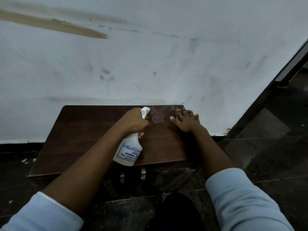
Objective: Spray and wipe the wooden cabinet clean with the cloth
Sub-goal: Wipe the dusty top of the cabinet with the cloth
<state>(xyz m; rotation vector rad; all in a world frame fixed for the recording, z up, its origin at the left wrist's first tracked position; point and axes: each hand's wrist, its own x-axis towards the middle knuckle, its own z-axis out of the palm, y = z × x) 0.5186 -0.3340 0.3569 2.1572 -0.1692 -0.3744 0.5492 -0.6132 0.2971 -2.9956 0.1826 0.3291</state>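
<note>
left hand (133, 121) grips the spray bottle (129, 150) (white, labelled); right hand (185, 121) lies flat on the cabinet (83, 134).

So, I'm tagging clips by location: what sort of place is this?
Probably an indoor room or hallway: a low cabinet against a scuffed white wall, on a dark stone floor.

On the white spray bottle (128, 150) we read a blue-framed label: "KISSAN AGRI", "(INDIA", "MUMBAI". The smaller lines beneath them blur.
</note>
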